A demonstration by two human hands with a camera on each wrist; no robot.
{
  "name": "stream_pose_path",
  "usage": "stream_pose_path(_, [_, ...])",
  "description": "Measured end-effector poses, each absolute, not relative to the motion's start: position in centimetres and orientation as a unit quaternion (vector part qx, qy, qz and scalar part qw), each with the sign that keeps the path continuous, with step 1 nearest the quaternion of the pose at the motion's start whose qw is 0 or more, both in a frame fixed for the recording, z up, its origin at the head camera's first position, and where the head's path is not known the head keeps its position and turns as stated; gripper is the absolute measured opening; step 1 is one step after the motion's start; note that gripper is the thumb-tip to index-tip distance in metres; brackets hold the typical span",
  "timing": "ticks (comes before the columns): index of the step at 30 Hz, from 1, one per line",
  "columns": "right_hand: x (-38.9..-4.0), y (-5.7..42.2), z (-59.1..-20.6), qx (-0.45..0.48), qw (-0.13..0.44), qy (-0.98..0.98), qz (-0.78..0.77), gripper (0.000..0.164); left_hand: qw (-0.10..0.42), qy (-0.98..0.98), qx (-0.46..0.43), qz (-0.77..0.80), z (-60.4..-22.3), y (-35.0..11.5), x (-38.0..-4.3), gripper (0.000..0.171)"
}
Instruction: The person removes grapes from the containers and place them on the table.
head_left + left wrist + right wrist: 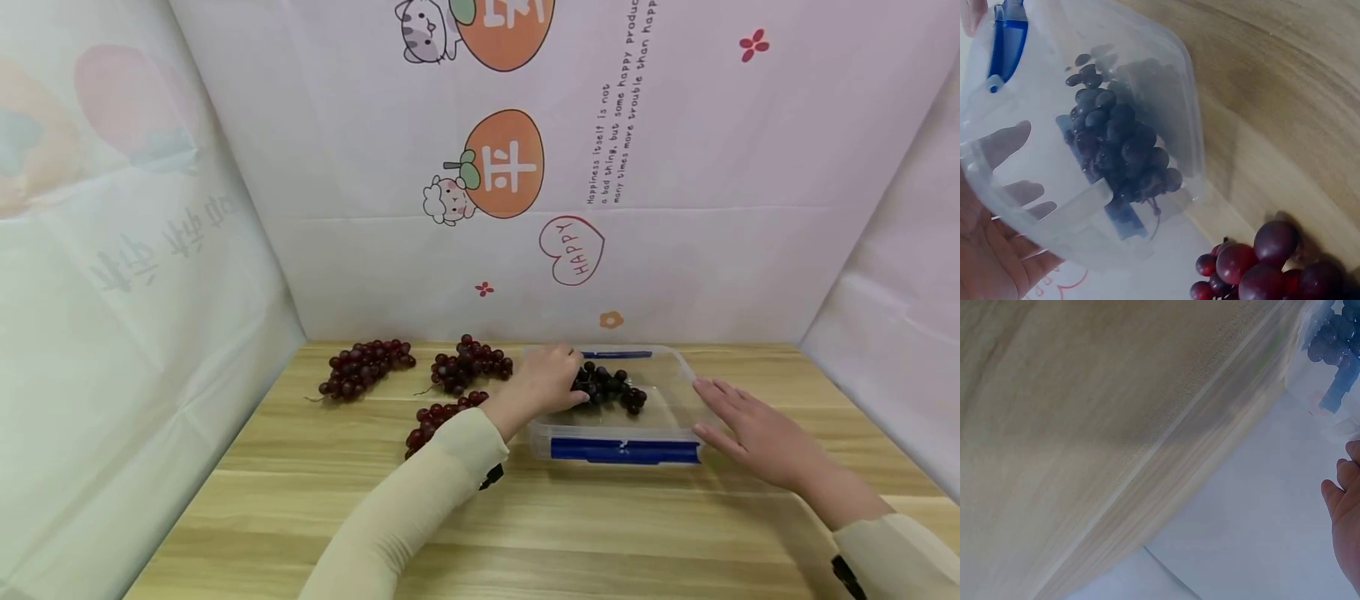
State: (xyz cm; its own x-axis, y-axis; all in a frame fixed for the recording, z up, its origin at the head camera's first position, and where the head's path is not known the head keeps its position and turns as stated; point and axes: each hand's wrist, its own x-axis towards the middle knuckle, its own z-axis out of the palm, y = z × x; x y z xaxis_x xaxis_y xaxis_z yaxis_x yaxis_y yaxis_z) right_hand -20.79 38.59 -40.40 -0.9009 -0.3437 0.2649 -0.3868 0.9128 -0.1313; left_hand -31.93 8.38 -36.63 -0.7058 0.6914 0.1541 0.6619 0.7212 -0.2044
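Note:
My left hand (551, 379) reaches over the left rim of a clear plastic box (678, 429) with blue latches. Its fingers (1010, 144) show through the box wall, apart from the grapes in the left wrist view. A bunch of black grapes (611, 389) lies inside on the box floor, its left end hidden behind the hand in the head view. My right hand (765, 437) rests with extended fingers against the box's right side. Left of the box, a bunch of red grapes (442, 414) is partly covered by my left forearm.
Two more bunches of red grapes lie at the back left, one at the far left (367, 367) and one nearer the box (468, 364). The wooden table (562, 542) meets a printed white cloth backdrop (675, 275) behind and white cloth at both sides.

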Motion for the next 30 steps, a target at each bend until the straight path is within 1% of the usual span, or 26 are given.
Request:
stream_pose_path(7, [-20.8, 38.5, -40.4, 0.184, 0.113, -0.972, 0.09, 0.07, 0.078, -0.93, -0.354, 0.06, -37.7, 9.5, -33.0, 0.063])
stream_pose_path(14, [-20.8, 38.5, -40.7, 0.186, 0.113, -0.971, 0.096, 0.07, 0.037, -0.929, -0.367, 0.04, -38.2, 10.4, -33.6, 0.063])
stream_pose_path(20, [-20.8, 38.5, -40.7, 0.188, 0.122, -0.969, 0.101, 0.07, 0.026, -0.932, -0.36, 0.039, -38.5, 10.9, -34.1, 0.057])
stream_pose_path(25, [-20.8, 38.4, -40.7, 0.189, 0.123, -0.969, 0.099, 0.07, 0.023, -0.934, -0.353, 0.049, -38.7, 11.1, -34.3, 0.057])
stream_pose_path(30, [-20.8, 38.5, -40.7, 0.188, 0.124, -0.969, 0.098, 0.07, 0.019, -0.934, -0.353, 0.052, -38.7, 11.5, -34.4, 0.052])
